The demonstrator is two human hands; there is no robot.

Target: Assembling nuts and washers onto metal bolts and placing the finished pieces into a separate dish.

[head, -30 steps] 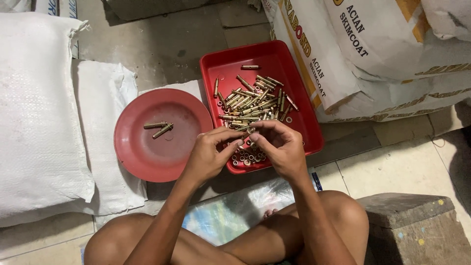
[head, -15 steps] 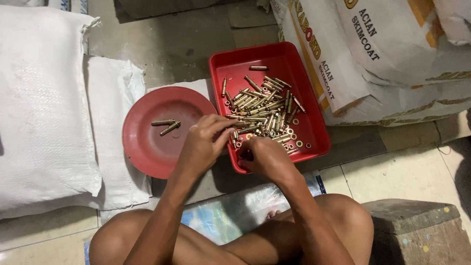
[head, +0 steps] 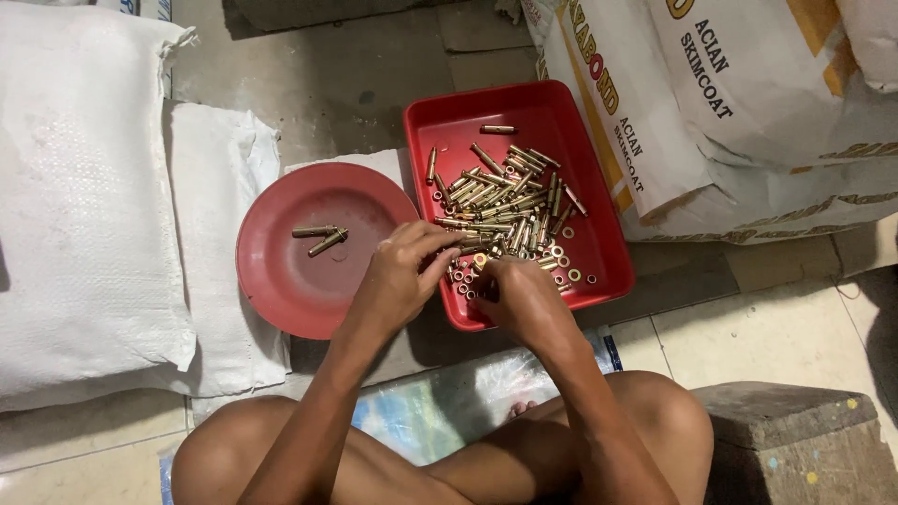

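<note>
Left hand (head: 404,271): we pinch a brass bolt (head: 456,224) at the red tray (head: 599,220).
Right hand (head: 519,290): curled over washers (head: 465,278); grip unclear.
Risk: small parts could spill off the tray's near edge.

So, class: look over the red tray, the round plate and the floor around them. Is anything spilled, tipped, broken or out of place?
Nothing stands out. The brass bolts and loose washers all lie inside the red tray, none on the floor. Two bolts rest flat on the round plate. Both hands, left and right, work at the tray's near edge.
</note>
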